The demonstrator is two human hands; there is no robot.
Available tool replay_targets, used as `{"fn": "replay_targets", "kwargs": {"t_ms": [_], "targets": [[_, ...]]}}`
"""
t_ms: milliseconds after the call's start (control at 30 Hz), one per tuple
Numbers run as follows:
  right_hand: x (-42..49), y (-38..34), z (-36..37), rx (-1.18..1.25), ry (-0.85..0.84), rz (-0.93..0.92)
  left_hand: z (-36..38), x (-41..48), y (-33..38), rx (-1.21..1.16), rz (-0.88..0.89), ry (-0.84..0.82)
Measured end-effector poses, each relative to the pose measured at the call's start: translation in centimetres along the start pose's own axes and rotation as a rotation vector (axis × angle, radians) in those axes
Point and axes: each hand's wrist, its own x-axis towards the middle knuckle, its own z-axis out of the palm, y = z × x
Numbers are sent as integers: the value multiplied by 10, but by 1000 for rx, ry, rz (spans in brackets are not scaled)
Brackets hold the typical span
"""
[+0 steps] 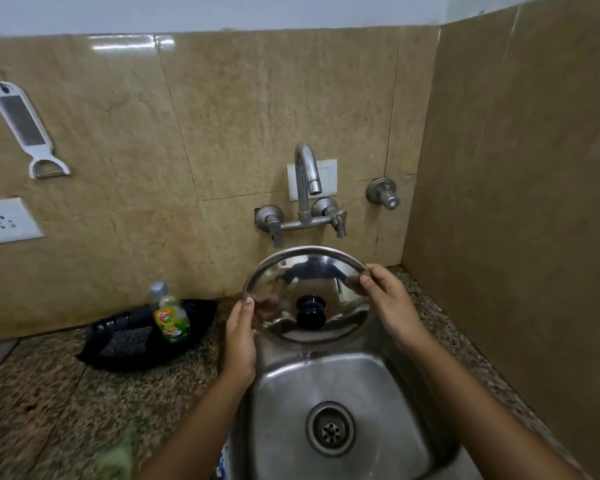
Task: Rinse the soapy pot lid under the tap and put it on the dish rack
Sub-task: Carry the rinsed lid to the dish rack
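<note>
- Over the sink [329, 375], both my hands grasp the pot lid [309, 294] by its rim: left hand [240, 332] pinching the lower-left edge, thumb on top; right hand [390, 301] gripping the upper-right edge.
- Lid is held tilted toward me, knob side [310, 311] facing up, just below and in front of the tap [307, 174].
- No water runs from the spout that I can see; a few drops fall off the lid's low edge into the basin. No suds visible on the face. My guess: rinse is done or nearly so, lid draining.
- Left to do: carry it to the dish rack, which is not in view.
- Lid: polished steel, shallow dome, thin rolled rim, mirror-bright; black rounded knob at centre.
- Sink: brushed steel, dull, round strainer drain.
- Counter [49, 393]: speckled granite. Wall: glossy beige tile.
- Left of sink: black tray [118, 358] with scrub pad, green dish-soap bottle [172, 320] leaning in it.
</note>
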Motion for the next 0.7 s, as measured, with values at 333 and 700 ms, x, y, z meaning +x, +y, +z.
{"fn": "replay_targets", "kwargs": {"t_ms": [333, 700], "targets": [[-16, -30, -10, -296, -82, -289, -13, -37, -10, 267, -24, -45], [10, -33, 159, 399, 132, 294, -129, -7, 95, 98, -48, 379]]}}
